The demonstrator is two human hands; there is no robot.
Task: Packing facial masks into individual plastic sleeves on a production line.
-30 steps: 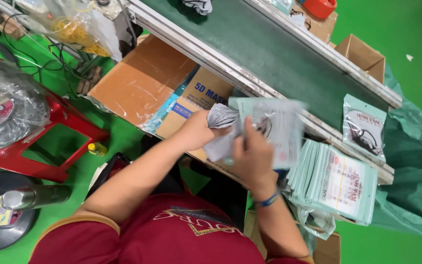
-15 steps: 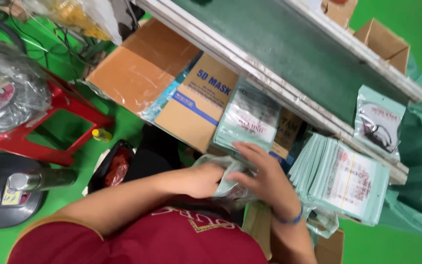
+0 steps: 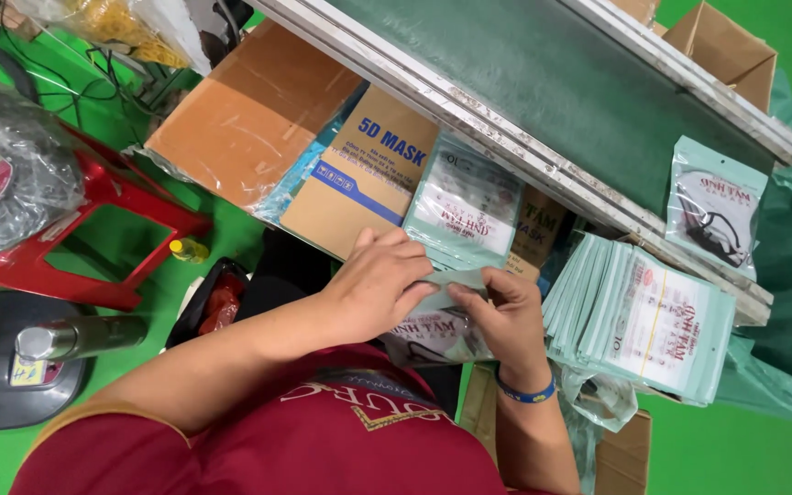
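Both hands are working close together over the person's lap: the left hand [image 3: 382,284] is lying curled over the top edge of a pale green mask pouch [image 3: 437,330], and the right hand [image 3: 497,312] is pinching the same edge from the other side, so the two are clamped on it, fingertips almost meeting. Holding it low against the red shirt seems to be steadying the flimsy packet. A second pouch of the same kind [image 3: 465,206] is leaning upright just beyond the hands, against the metal rail of the green conveyor [image 3: 543,64], within easy reach. To the right, a banded stack of pouches [image 3: 643,321] is resting tilted beside the rail, and one filled pouch [image 3: 715,215] is lying on its edge. Brown cartons [image 3: 364,179] are sitting open beneath, near a red stool [image 3: 107,229].
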